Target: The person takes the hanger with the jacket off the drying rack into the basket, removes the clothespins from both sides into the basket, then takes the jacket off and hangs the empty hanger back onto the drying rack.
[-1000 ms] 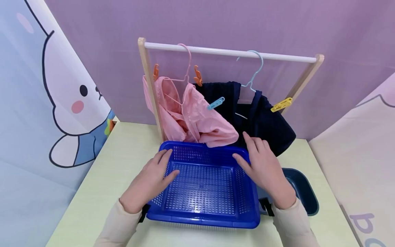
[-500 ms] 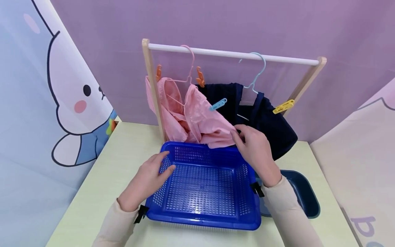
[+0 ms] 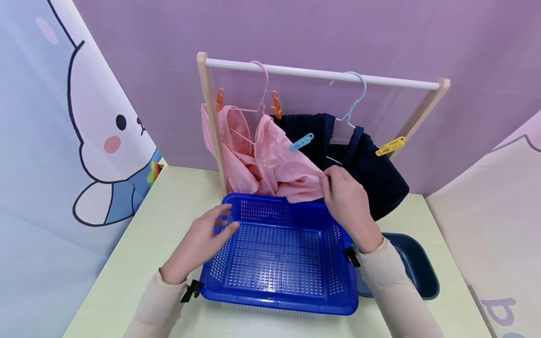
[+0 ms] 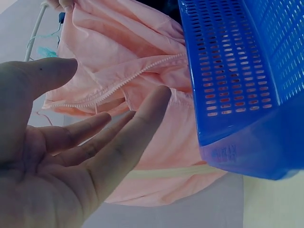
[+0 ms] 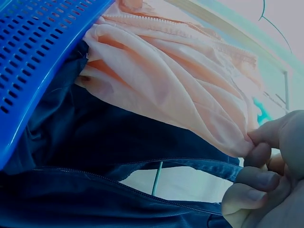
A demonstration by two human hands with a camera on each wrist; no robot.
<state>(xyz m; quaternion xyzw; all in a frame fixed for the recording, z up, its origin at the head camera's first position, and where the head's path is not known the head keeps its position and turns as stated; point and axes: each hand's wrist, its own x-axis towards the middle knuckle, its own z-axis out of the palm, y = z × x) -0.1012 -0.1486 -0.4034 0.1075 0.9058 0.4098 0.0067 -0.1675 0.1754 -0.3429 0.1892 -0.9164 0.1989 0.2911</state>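
Note:
A pink zip jacket (image 3: 287,164) hangs on a pink hanger (image 3: 264,89) at the rack's left half. My right hand (image 3: 348,199) pinches the jacket's lower right edge between thumb and fingers; the right wrist view shows the pinched cloth (image 5: 237,137) drawn to a point. Over the left rim of a blue mesh basket (image 3: 270,300) my left hand (image 3: 198,241) hovers, fingers spread and holding nothing. In the left wrist view that hand (image 4: 71,142) is in front of the jacket. A light blue clothespin (image 3: 302,142) is on the jacket's shoulder.
Behind my right hand hangs a dark navy zip garment (image 3: 372,173) on a light blue hanger (image 3: 357,101), with a yellow clothespin (image 3: 390,146). Two orange clothespins (image 3: 276,105) are near the pink hanger. A dark teal tub (image 3: 416,263) stands right of the basket, below the wooden rack (image 3: 210,117).
My right hand has moved from the basket's right rim up and left to the jacket and now pinches its edge. My left hand has shifted slightly, still off the cloth.

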